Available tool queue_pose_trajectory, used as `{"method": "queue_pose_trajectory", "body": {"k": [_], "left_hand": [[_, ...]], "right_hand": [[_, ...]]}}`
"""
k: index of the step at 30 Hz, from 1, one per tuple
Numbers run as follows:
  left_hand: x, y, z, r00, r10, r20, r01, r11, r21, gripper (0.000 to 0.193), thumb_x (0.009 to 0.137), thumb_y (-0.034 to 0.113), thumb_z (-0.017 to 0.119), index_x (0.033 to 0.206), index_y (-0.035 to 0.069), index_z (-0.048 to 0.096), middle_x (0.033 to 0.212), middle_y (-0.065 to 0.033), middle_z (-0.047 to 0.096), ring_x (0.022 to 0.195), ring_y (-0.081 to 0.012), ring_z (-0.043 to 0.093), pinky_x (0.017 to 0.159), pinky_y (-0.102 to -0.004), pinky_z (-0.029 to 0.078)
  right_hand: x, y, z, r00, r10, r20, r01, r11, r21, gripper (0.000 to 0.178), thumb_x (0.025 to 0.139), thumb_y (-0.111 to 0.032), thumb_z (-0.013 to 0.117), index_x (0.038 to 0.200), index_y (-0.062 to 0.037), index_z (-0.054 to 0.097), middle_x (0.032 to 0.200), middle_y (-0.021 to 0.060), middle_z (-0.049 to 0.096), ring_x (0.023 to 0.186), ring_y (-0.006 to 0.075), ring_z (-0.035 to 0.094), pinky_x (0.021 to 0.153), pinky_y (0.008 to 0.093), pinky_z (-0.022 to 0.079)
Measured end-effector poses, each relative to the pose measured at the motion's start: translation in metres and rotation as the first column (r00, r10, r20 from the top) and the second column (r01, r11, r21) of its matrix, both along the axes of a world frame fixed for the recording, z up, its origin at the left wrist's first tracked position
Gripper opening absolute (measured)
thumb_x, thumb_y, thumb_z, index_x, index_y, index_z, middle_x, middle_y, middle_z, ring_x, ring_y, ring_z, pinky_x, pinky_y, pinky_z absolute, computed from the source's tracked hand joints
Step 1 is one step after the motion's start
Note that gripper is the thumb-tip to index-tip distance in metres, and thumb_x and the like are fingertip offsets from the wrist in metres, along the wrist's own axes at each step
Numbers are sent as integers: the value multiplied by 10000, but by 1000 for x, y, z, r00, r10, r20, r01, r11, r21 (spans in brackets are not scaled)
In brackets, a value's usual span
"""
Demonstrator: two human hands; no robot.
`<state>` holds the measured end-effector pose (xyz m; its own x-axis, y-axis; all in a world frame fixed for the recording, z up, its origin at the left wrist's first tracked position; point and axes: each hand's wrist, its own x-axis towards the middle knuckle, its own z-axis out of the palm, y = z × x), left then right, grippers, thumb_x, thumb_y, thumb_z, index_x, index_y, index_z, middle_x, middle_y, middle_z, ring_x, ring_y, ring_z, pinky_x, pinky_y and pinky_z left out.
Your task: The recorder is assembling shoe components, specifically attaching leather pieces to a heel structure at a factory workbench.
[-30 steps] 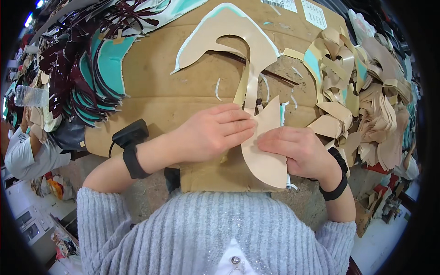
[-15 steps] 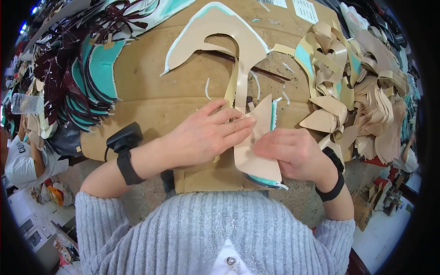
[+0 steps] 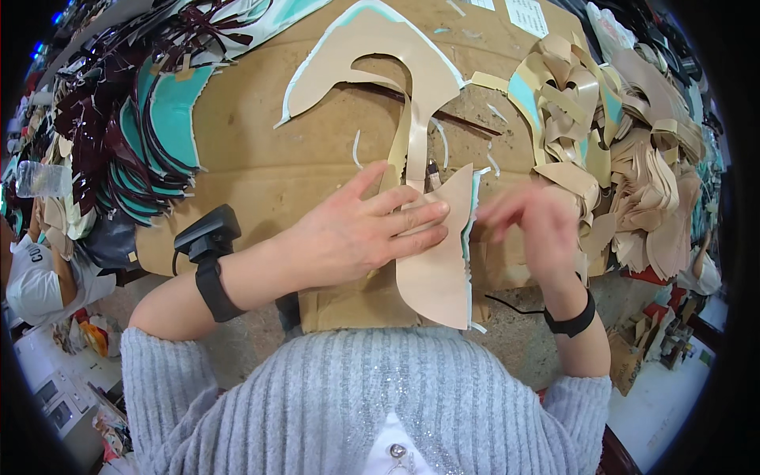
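The fingers (image 3: 412, 218) of the left hand (image 3: 352, 233) are spread and laid flat, palm down, on the upper left part of a beige cut piece (image 3: 435, 261). This piece is a curved, pointed panel with a thin teal edge along its right side. It lies on the near middle of the tabletop (image 3: 261, 182), which is covered with brown board, and its lower end reaches the near edge just in front of the grey knitted sweater (image 3: 356, 404).

The right hand (image 3: 526, 226) is raised just to the right of the beige cut piece and does not touch it. Its fingers are loosely curled and slightly apart, holding nothing; the hand is motion-blurred, so finer detail cannot be told. Each wrist carries a black band; the left band bears a small black device (image 3: 207, 233).

Beyond the hands lies a large beige cut-out (image 3: 372, 55) with a teal border, its narrow leg running down to the left fingertips. A stack of teal and dark maroon pieces (image 3: 150, 119) occupies the far left of the tabletop. A heap of tan and beige offcuts (image 3: 625, 142) occupies the right side.
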<state>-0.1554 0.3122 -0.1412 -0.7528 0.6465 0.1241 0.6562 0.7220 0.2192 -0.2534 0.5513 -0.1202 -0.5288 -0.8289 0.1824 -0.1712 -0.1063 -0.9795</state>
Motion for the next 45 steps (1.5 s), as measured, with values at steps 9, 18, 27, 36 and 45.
{"method": "queue_pose_trajectory", "body": {"k": [9,18,27,36,45], "left_hand": [[-4,2,-3,987,-112,118,76,957,279,496,739,46,582,1233,68,557,1288,-99,547,1208,-269,496,1041,-417,392],[-7,1,-2,961,-171,216,37,858,513,479,714,-25,583,1192,0,571,1209,-144,589,1160,-333,541,978,-394,459],[-7,4,-7,955,-60,291,-111,837,537,394,732,-41,584,1125,-15,588,1116,-150,613,1025,-303,605,847,-362,512],[-17,4,11,618,139,773,-567,760,317,306,775,-26,486,1062,14,584,1051,-162,630,886,-329,636,758,-376,531],[-7,7,-1,935,16,354,-189,867,461,425,748,9,568,1168,66,582,1071,-107,637,921,-294,633,741,-358,536]], "right_hand": [[0,-15,-10,903,-277,328,51,828,558,205,989,-163,458,1038,-6,581,770,6,602,625,54,585,549,205,502],[2,-14,-18,939,-258,229,91,827,555,196,989,-110,442,1077,4,576,827,-7,595,668,47,574,593,208,511],[7,-18,-17,917,-332,221,167,822,544,143,952,-72,471,887,31,546,704,52,567,619,113,616,568,265,509],[13,-14,-25,943,-328,65,267,856,444,122,934,-57,485,877,38,535,704,78,570,612,156,617,573,287,499],[8,-17,-21,933,-326,153,202,825,528,141,950,-74,470,868,27,524,687,62,546,606,128,605,557,283,493]]}}
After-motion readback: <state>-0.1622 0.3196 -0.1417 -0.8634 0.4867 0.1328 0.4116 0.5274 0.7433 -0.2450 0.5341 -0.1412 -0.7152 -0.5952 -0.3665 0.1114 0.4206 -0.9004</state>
